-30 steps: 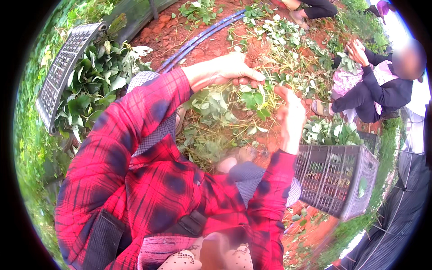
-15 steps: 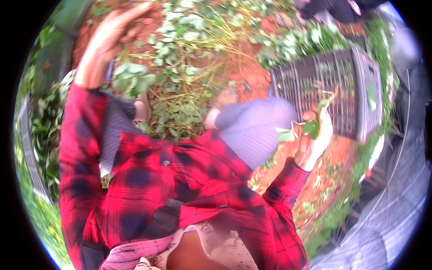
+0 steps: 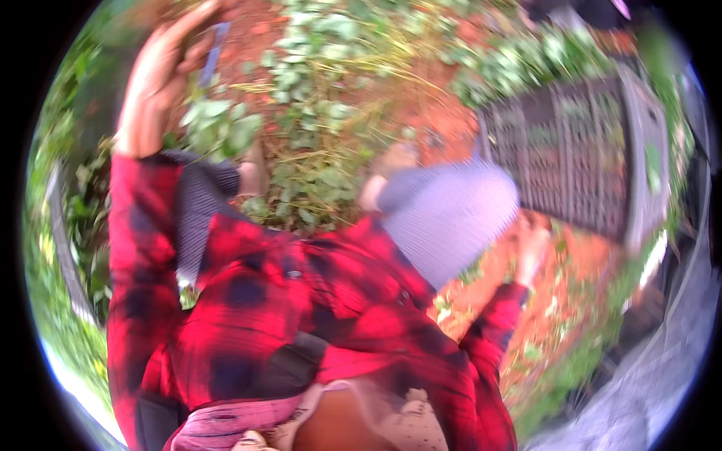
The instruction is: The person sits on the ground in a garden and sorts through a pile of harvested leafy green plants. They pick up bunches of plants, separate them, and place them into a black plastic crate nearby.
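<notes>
My left hand [image 3: 162, 83] reaches out at the upper left, its index finger stretched and the others partly bent. I make out nothing held in it. Close below it is a clump of green leafy stems [image 3: 220, 126], with a narrow blue strip [image 3: 215, 54] beside the fingers. On the right, my right hand [image 3: 532, 239] is low beside my knee, next to the near end of a dark slatted plastic crate [image 3: 556, 146]. Motion smears its fingers, and no leaves show in it.
Cut leafy vines [image 3: 312, 113] and yellowish stems lie over reddish soil [image 3: 432, 128] between and beyond my feet. More greenery [image 3: 534, 68] is heaped behind the crate. Part of a person in dark clothing [image 3: 598, 11] shows at the top right. Grey sheeting [image 3: 647, 391] spreads along the right.
My right hand has moved down from in front of the crate; the leafy sprig it held no longer shows. My left hand has shifted slightly left. The whole view has shifted a little.
</notes>
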Motion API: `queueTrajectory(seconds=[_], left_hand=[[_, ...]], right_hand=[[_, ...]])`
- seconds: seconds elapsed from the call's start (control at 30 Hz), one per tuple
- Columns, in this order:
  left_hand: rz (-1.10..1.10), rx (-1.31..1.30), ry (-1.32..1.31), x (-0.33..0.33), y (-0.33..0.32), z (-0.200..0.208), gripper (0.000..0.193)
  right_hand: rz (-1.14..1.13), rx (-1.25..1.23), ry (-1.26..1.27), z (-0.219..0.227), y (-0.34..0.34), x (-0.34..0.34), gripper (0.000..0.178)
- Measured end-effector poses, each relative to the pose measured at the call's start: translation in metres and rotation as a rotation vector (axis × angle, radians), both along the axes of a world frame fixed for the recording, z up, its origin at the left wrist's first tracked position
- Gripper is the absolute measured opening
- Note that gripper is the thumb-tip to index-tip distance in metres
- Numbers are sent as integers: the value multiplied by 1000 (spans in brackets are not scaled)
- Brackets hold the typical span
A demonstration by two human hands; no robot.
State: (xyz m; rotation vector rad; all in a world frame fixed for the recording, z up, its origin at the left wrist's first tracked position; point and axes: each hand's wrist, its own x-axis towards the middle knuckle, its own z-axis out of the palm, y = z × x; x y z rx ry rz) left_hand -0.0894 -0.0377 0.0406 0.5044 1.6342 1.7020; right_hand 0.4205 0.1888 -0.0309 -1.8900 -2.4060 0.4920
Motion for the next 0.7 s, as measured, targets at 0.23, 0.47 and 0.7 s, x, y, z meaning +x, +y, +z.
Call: queueTrajectory(seconds=[0.23,0.47,0.7], left_hand=[[80,-15,-29,-10,-6,6,23],[52,-101,54,-12,-8,2,26],[13,-148,34,-20,-13,-4,25]], right_hand=[[508,-287,429,66,52,-241,27],[976,-259,50,-151,31,-384,42],[816,-696,161,-169,5,-404,29]])
